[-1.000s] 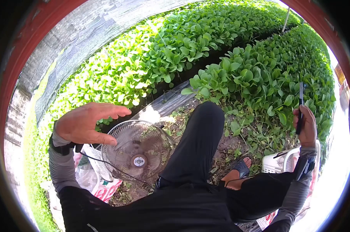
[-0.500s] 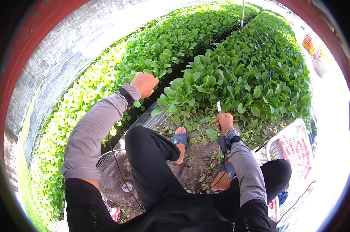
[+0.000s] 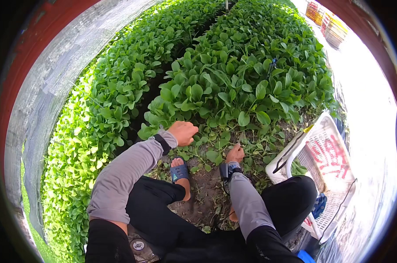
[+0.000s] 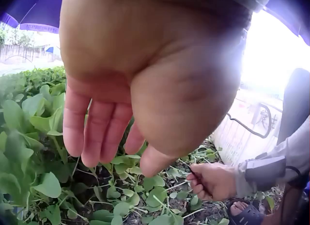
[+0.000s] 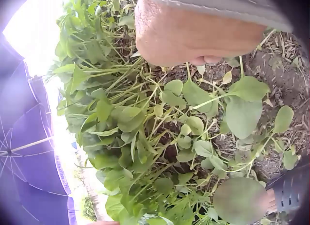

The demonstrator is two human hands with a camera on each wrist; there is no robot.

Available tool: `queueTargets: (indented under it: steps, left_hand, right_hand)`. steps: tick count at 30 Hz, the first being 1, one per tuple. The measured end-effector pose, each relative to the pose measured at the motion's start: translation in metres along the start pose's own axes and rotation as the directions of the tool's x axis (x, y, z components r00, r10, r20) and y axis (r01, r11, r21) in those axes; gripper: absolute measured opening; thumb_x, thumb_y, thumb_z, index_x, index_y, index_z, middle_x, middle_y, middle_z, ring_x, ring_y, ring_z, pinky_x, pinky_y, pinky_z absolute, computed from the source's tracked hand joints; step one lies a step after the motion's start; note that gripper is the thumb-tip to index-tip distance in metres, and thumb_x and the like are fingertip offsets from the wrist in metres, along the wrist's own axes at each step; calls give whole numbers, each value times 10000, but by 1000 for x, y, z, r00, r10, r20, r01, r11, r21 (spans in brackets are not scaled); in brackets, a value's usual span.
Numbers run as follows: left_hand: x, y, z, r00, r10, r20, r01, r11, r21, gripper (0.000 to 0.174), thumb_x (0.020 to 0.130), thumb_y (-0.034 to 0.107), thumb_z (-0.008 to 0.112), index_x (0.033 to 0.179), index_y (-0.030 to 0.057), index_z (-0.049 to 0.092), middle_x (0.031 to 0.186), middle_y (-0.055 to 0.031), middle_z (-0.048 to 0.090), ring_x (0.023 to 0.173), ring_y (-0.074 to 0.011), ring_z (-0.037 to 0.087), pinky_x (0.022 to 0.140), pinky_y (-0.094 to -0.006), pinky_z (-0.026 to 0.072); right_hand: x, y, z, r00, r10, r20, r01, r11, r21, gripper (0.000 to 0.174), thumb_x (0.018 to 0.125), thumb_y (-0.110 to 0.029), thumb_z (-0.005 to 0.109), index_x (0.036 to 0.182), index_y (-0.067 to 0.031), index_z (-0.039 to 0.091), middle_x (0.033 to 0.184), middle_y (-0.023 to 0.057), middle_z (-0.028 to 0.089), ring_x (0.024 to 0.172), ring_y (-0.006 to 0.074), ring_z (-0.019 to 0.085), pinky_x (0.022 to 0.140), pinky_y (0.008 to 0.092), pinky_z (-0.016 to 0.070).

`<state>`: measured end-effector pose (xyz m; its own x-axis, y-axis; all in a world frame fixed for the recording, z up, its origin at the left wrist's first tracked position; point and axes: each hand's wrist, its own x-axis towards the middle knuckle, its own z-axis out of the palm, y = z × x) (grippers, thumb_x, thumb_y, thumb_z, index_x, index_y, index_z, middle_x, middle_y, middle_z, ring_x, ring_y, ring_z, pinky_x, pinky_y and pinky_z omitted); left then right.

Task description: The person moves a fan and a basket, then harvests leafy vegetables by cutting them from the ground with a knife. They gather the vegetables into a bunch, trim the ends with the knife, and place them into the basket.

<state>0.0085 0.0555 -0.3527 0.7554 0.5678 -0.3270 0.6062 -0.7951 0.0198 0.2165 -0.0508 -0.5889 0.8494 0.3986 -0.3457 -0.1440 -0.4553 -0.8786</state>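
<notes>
1. At the left, the fan (image 3: 138, 245) shows only in part at the bottom of the head view, where half a second ago more of it was in sight.
2. The left hand (image 3: 183, 133) has left the furrow beside the left bed (image 3: 115, 96) and is now over the near edge of the right bed (image 3: 251, 83). The left wrist view shows its fingers extended, gripping nothing.
3. The greens (image 3: 242, 118) stand rooted along that near edge, with loose leaves and stems on the soil before them.
4. The right hand (image 3: 235, 154) is now lower, just before that edge. Its fingers curl round a thin dark tool (image 4: 195, 179), probably the knife whose blade showed earlier; the blade cannot be made out now.
5. The basket (image 3: 346, 168) lies at the right, some cut greens (image 3: 298, 168) inside near its left edge.
6. For the work, the change appears to bring both hands and tool within reach of the plants, the left one free to take hold.
</notes>
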Motion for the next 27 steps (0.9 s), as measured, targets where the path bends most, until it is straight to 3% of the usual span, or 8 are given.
queueTargets:
  steps: [4, 7, 15, 18, 21, 24, 25, 27]
  left_hand:
    - [36, 49, 24, 972, 237, 4, -237, 971, 12, 212, 819, 183, 743, 972, 55, 670, 949, -150, 696, 938, -349, 711, 762, -465, 577]
    - [64, 67, 49, 955, 294, 41, -295, 955, 37, 109, 783, 122, 729, 869, 72, 686, 917, -122, 699, 910, -319, 718, 720, -433, 567]
    - [176, 90, 40, 874, 454, -175, -431, 889, 153, 261, 805, 95, 697, 1064, 69, 672, 963, -92, 653, 928, -303, 703, 742, -438, 555]
    - [213, 92, 33, 862, 413, -295, -424, 905, 29, 308, 848, 115, 677, 1155, 84, 671, 992, -117, 683, 943, -330, 704, 787, -476, 560]
    - [231, 79, 28, 944, 75, -321, -184, 927, -326, 178, 944, 152, 599, 1044, 52, 707, 947, -193, 738, 869, -409, 705, 773, -473, 575]
    - [234, 58, 14, 899, -77, -431, -225, 763, -606, 169, 938, 112, 657, 1023, -4, 745, 880, -177, 755, 765, -297, 744, 714, -366, 584]
    - [229, 52, 7, 909, -115, -400, -190, 740, -645, 178, 936, 102, 674, 1054, -12, 742, 881, -160, 761, 764, -242, 741, 712, -340, 580]
    - [214, 39, -8, 915, -176, -364, -145, 697, -702, 187, 939, 105, 696, 1061, -31, 735, 855, -100, 759, 762, -142, 721, 701, -301, 575]
  right_hand:
    - [43, 31, 45, 982, 187, -39, -174, 959, 222, 375, 1026, -335, 529, 1052, 16, 658, 886, 190, 711, 717, 350, 674, 723, 493, 525]
    - [31, -12, 28, 977, 213, 19, -189, 819, 542, 255, 1016, -202, 569, 1131, 25, 553, 786, 113, 642, 527, 187, 616, 454, 328, 482]
    - [99, -44, 18, 990, 29, -135, 64, 767, 639, 227, 973, -101, 578, 1162, 20, 545, 824, 68, 627, 617, 147, 619, 516, 278, 507]
    - [127, -40, 30, 985, -64, -158, 146, 794, 590, 285, 918, -62, 578, 1186, 24, 532, 886, 87, 642, 637, 152, 625, 522, 277, 510]
    - [137, -50, 36, 984, -103, 145, -21, 744, 668, 419, 898, 25, 529, 1313, 41, 471, 1080, 160, 666, 750, 215, 742, 548, 308, 564]
    - [155, -27, 67, 972, -93, 217, -69, 766, 639, 442, 937, 19, 536, 1374, 15, 464, 1121, 184, 670, 738, 225, 741, 534, 290, 570]
    - [162, -19, 73, 942, -335, -24, 317, 864, 390, 433, 954, -6, 556, 1377, 9, 466, 1135, 200, 666, 802, 249, 739, 595, 318, 584]
    - [156, -13, 73, 912, -410, -28, 406, 887, 222, 416, 978, -63, 593, 1370, 6, 474, 1170, 221, 660, 941, 289, 712, 751, 377, 574]
